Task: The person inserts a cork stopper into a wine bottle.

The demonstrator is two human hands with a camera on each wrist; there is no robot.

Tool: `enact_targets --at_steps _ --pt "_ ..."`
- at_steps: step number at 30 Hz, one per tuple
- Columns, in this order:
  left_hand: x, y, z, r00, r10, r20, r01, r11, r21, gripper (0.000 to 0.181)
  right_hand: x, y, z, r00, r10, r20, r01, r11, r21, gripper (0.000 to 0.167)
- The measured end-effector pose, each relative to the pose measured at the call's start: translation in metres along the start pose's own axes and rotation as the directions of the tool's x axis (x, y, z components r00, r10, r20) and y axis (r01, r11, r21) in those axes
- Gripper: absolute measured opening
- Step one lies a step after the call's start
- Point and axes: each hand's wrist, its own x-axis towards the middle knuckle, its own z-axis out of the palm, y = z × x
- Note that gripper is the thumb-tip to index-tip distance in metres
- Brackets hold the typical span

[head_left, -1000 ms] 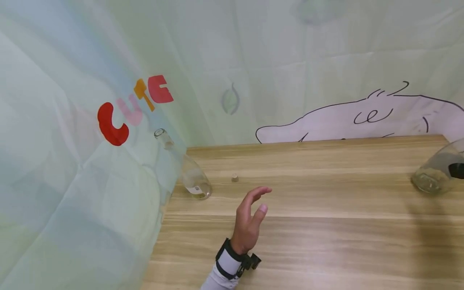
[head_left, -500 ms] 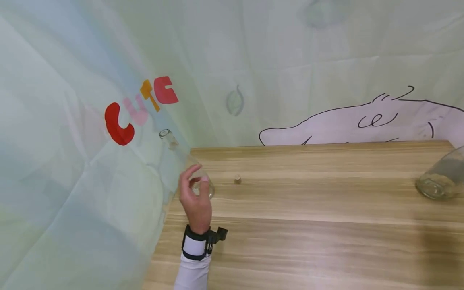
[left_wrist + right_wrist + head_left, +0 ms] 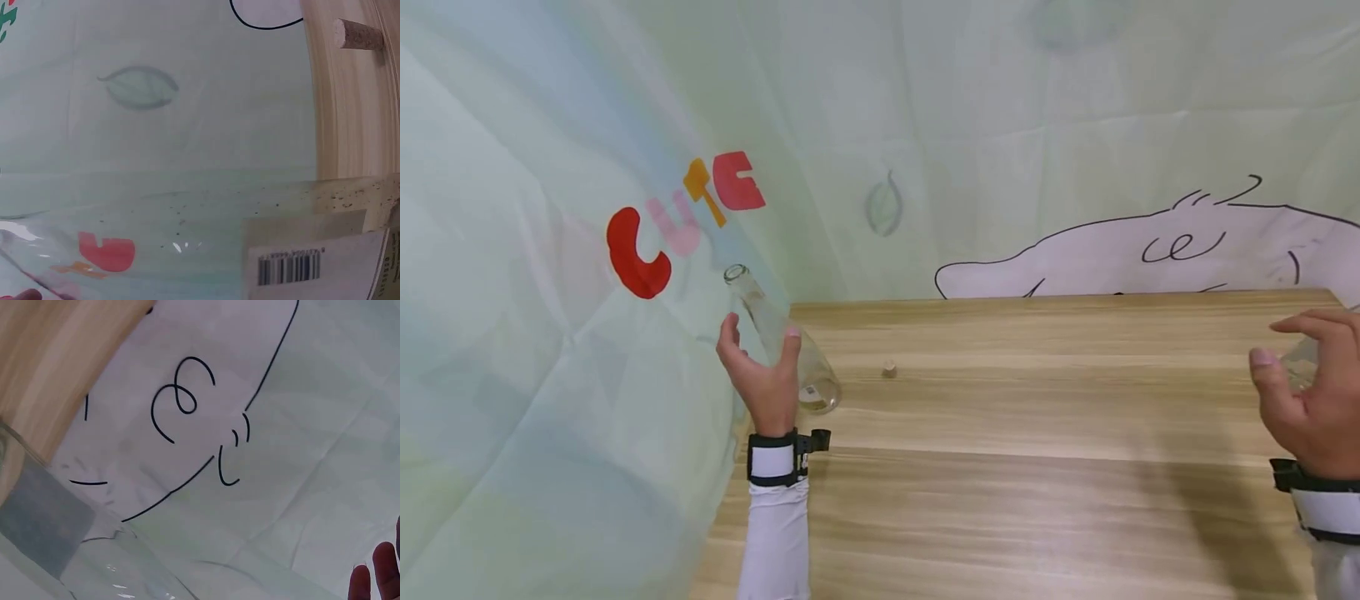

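Note:
A clear glass bottle [image 3: 814, 367] stands at the table's left edge; its label with a barcode [image 3: 312, 265] shows close up in the left wrist view. My left hand [image 3: 765, 379] is beside the bottle with thumb and fingers spread; whether it touches the glass I cannot tell. At the far right my right hand [image 3: 1315, 392] has its fingers bent loosely in front of another glass vessel [image 3: 1298, 363], which it mostly hides. That vessel's side [image 3: 47, 515] fills the lower left of the right wrist view.
A small cork [image 3: 890, 369] rests on the wooden table [image 3: 1000, 400], right of the bottle. Behind the table hangs a pale printed cloth [image 3: 985, 125], which also runs along the left side with coloured letters.
My left hand has moved left and away over the table to the bottle, and its fingers have spread. My right hand has come into view at the right.

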Motion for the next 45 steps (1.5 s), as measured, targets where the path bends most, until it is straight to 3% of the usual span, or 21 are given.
enact_targets --at_steps 3,8,17,26,29,36,41,45 --pt "0.000 -0.020 0.004 1.000 -0.030 0.007 0.029 0.998 0.049 0.077 -0.012 0.004 -0.001 0.995 -0.046 0.094 0.050 0.998 -0.038 0.072" --pt "-0.001 -0.033 0.007 0.997 -0.082 -0.009 0.082 0.995 0.062 0.072 -0.023 0.007 0.000 0.977 -0.105 0.186 0.103 0.994 0.022 0.068" --pt "0.004 -0.036 0.009 0.999 -0.049 -0.006 0.050 0.996 0.068 0.056 -0.036 0.009 -0.007 0.961 -0.036 0.273 0.033 0.999 0.016 0.070" --pt "0.002 -0.031 0.011 0.996 -0.093 0.002 0.093 0.996 0.017 0.047 -0.045 0.008 -0.009 0.954 0.003 0.301 -0.006 1.000 0.010 0.069" --pt "-0.001 -0.019 0.010 0.993 -0.119 0.006 0.120 0.993 -0.003 0.047 -0.046 0.009 -0.007 0.956 0.016 0.293 -0.023 0.999 0.021 0.069" --pt "-0.012 0.041 0.006 0.993 -0.109 0.050 0.113 0.990 -0.088 0.042 -0.048 0.008 -0.003 0.953 0.029 0.303 -0.047 0.998 0.052 0.067" --pt "-0.032 0.069 0.011 0.983 -0.042 0.178 0.069 0.986 -0.150 0.038 -0.050 0.008 -0.004 0.944 0.030 0.330 -0.047 0.998 0.044 0.068" --pt "-0.056 0.076 0.022 0.951 0.037 0.308 0.035 0.974 -0.224 0.037 -0.051 0.007 -0.003 0.945 0.027 0.327 -0.045 0.998 0.048 0.069"
